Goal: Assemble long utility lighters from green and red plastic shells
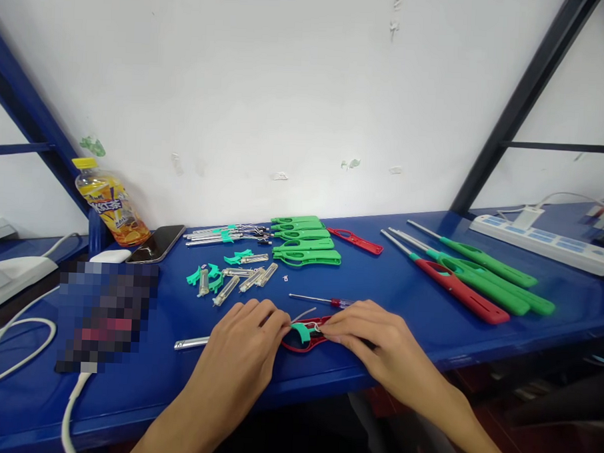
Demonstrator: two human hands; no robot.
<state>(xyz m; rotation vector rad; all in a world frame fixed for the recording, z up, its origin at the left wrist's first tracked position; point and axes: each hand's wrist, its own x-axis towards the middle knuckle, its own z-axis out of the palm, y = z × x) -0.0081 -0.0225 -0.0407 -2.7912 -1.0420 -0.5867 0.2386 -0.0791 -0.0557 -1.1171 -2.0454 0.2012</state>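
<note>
Silver metal tube (191,343) left of left grip (251,338). Left grip curled closed on open red plastic half-shell (310,349), between it and right grip (372,333); curved teal plastic trigger (302,332), thin white wire (315,326) inside. Right fingertips bunched at shell, exact hold unclear. Glossy blue bench (354,277) beneath grips; scuffed white wall (287,106) beyond.

The blue table (380,276) bears green shells (307,255), lighters (460,290), a screwdriver (335,302).
</note>
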